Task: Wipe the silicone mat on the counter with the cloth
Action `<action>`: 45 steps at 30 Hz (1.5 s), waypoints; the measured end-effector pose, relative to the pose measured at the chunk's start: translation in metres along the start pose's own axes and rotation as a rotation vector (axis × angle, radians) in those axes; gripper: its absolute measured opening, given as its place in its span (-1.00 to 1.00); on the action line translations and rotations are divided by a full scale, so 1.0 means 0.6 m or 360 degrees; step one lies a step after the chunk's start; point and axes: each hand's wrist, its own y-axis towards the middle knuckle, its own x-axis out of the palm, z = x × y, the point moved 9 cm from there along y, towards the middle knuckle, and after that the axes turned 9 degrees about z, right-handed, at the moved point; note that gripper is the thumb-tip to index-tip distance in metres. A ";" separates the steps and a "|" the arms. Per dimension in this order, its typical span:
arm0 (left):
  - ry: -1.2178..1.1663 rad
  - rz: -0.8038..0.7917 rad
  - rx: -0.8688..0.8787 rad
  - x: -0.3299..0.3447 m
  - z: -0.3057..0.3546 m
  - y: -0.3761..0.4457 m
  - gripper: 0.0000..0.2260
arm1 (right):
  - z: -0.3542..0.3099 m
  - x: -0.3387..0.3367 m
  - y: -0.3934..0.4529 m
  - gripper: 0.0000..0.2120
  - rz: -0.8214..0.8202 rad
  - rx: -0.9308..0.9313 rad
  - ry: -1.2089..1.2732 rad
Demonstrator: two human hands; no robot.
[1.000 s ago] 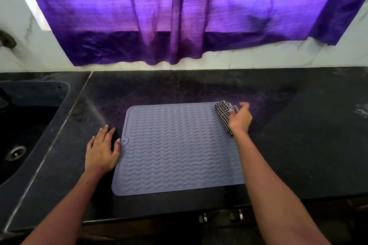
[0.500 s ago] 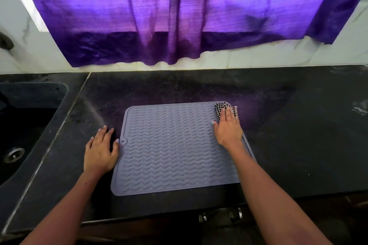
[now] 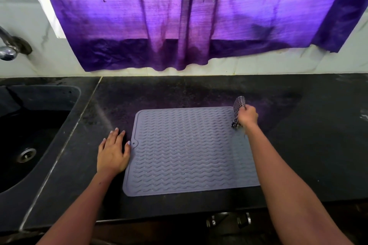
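Observation:
A grey silicone mat (image 3: 185,151) with wavy ridges lies flat on the black counter (image 3: 298,135). My right hand (image 3: 248,116) is at the mat's far right corner, fingers closed around a bunched black-and-white checked cloth (image 3: 238,110). The cloth sticks up above the fist and hangs below it over the mat's right edge. My left hand (image 3: 113,153) lies flat on the counter with fingers spread, its thumb side against the mat's left edge near the small hanging hole.
A dark sink (image 3: 29,135) with a metal drain (image 3: 26,154) is set into the counter on the left, a tap (image 3: 8,49) above it. A purple curtain (image 3: 179,16) hangs over the tiled back wall. Cabinet handles (image 3: 229,220) show below the counter's front edge.
My right hand went from pressing the cloth flat on the mat's far right corner to gripping it bunched in a fist, shifted slightly right. The left hand stayed put.

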 end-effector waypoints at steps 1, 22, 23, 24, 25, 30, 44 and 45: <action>0.0001 0.0000 0.0002 0.000 0.001 0.000 -0.30 | -0.009 -0.005 0.005 -0.64 0.0053 -0.0014 0.0025; 0.0063 -0.0081 0.0007 0.009 0.002 -0.002 -0.29 | -0.053 0.083 0.004 -0.59 -0.0505 -0.0101 -0.0255; 0.0069 -0.0094 0.0005 0.009 0.002 -0.003 -0.28 | -0.051 0.075 0.016 -0.61 -0.0513 0.0145 0.0016; 0.0072 -0.0100 0.0003 0.010 0.002 -0.003 -0.28 | -0.057 0.068 0.022 -0.64 -0.0473 0.0255 0.0158; 0.0073 -0.0099 0.0001 0.010 0.001 -0.003 -0.28 | -0.070 0.066 0.022 -0.66 -0.0409 0.0252 0.0149; 0.0078 -0.0127 0.0013 0.014 -0.001 -0.005 -0.26 | -0.148 0.142 -0.095 -0.51 -0.0327 -0.0625 -0.0517; 0.0061 -0.0126 0.0007 0.011 0.003 -0.007 -0.26 | -0.103 0.200 -0.102 -0.53 -0.0638 -0.0571 -0.0387; 0.0060 -0.0125 0.0004 0.010 0.002 -0.006 -0.26 | -0.108 0.190 -0.085 -0.58 -0.0638 -0.0387 -0.0186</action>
